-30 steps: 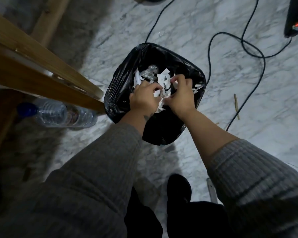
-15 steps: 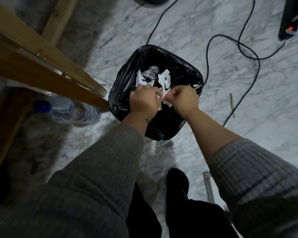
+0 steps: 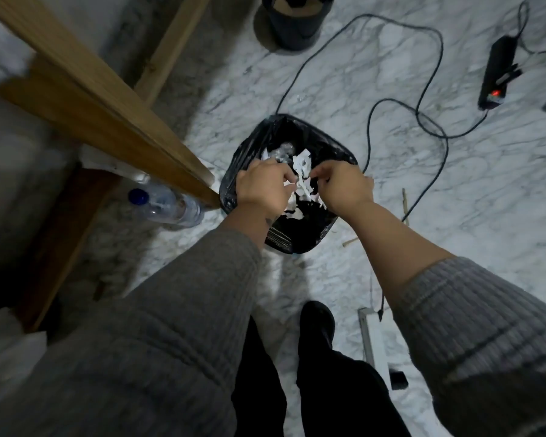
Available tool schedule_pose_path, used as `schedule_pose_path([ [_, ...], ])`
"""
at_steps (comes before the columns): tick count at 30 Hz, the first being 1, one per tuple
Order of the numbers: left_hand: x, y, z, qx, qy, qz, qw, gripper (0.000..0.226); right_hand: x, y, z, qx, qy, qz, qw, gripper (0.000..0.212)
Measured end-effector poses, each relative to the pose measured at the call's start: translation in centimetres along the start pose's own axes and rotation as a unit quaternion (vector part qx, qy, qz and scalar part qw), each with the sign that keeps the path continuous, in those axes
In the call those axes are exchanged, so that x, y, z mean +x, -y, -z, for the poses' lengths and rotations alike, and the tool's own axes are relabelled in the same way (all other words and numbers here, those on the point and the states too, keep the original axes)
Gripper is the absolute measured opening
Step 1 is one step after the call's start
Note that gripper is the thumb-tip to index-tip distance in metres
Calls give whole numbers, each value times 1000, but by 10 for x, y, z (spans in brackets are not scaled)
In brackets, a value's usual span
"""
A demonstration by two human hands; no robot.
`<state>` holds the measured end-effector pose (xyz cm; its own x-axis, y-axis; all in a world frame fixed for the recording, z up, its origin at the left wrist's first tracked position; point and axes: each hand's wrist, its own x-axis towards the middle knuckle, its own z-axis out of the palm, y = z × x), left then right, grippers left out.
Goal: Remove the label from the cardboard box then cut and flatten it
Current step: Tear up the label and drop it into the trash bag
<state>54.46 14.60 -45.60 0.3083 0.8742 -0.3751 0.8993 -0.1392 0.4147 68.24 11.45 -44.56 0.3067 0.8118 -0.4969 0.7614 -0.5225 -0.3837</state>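
While both hands work above the open mouth of the bin [image 3: 334, 143], label scraps [image 3: 301, 167] gathered directly beneath and between them, inside the black liner; left hand [image 3: 262, 187] over the bin's left rim, fingers curled and pinched on a small white scrap; right hand [image 3: 344, 184] over the right rim, thumb and forefinger closed, whether on a fragment or on nothing not clear; the two hands close together, about equally near the heap of torn paper; no clear long axis to the scraps, torn and lying at all angles; cardboard box itself nowhere in view, so the cutting and flattening judged not yet begun; water bottle [image 3: 167, 203] lying on the marble floor [image 3: 486, 216] just left of the bin, beneath the wooden beam [image 3: 108, 108]; black cable [image 3: 423, 89] looping across the floor beyond the bin's far-right corner.
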Motion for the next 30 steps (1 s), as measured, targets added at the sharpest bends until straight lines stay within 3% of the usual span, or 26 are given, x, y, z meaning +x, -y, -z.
schedule_pose_path([
  [6, -72, -75, 177, -8, -36, 17, 999, 9, -96, 89, 156, -21, 6, 60, 998, 33],
  [10, -126, -111, 295, -5, -103, 18, 995, 12, -153, 168, 248, -49, -21, 162, 985, 29],
  [12, -153, -115, 338, -18, -126, 33, 991, 13, -176, 207, 276, -84, -20, 218, 972, 19],
  [14, -178, -108, 372, -50, -153, 53, 986, 13, -199, 249, 293, -95, -8, 268, 959, 22],
  [23, -305, 6, 455, -84, -289, 241, 923, 12, -294, 403, 255, -116, 5, 436, 892, 19],
  [30, -379, 134, 476, -104, -333, 318, 882, 9, -347, 494, 173, -136, 57, 478, 866, 19],
])
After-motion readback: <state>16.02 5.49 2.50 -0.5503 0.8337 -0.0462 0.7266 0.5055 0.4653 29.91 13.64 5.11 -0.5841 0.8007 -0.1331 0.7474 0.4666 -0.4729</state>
